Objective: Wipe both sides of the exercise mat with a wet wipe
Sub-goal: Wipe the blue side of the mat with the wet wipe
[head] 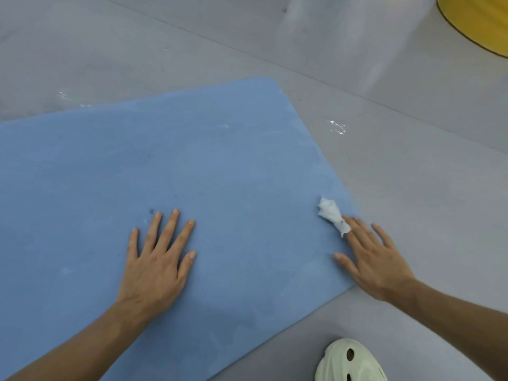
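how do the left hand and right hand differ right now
The left hand lies flat with fingers spread, well inside the blue mat. The right hand sits at the mat's right edge, partly over the grey floor. The left hand touches only the mat, while the right hand has the crumpled white wipe at its fingertips. Both hands are palm down with straight fingers.

Bare mat (192, 160) surface extends beyond the flat left hand (158, 259) and between it and the right hand (376, 259) at the right edge, where the crumpled wipe (331, 213) lies at the fingertips. On the floor (412, 188), a pale shoe (349, 361) stands near the mat's near edge.
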A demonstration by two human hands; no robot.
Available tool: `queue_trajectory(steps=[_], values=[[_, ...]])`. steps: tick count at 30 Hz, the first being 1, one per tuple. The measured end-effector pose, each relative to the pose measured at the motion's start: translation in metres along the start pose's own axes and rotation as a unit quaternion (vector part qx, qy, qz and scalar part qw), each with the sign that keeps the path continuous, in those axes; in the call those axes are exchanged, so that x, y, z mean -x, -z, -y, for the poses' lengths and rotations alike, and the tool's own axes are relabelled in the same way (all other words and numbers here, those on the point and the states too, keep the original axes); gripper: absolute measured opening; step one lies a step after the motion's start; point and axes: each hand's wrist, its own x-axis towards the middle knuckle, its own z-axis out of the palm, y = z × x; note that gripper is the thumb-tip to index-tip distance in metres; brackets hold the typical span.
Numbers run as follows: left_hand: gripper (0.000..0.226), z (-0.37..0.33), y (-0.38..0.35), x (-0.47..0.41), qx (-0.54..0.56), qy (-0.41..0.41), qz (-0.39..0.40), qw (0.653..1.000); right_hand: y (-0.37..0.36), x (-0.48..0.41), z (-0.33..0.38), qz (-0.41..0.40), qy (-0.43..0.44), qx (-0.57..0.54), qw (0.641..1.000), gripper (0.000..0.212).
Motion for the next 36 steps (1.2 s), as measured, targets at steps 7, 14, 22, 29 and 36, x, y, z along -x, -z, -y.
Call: queue_trajectory(steps=[7, 14, 22, 29, 36], values=[[0.064, -0.001, 0.000, 0.000, 0.001, 0.000, -0.005, 1.000, 0.004, 0.031, -0.051, 0.059, 0.008, 0.054, 0.997, 0.089], [0.064, -0.001, 0.001, 0.001, 0.000, 0.004, 0.002, 1.000, 0.008, 0.050, 0.021, 0.054, 0.112, -0.084, 0.989, 0.082], [0.065, -0.002, 0.001, 0.000, -0.011, 0.002, -0.001, 1.000, 0.040, 0.030, 0.117, 0.100, 0.222, -0.172, 0.955, 0.078], [0.065, -0.001, 0.002, 0.001, -0.013, 0.000, 0.006, 1.000, 0.035, 0.036, 0.155, 0.042, 0.355, -0.076, 0.931, 0.071], [0.065, -0.004, 0.000, 0.003, -0.009, 0.004, 0.002, 1.000, 0.024, 0.022, 0.094, 0.026, 0.259, -0.026, 0.965, 0.074]])
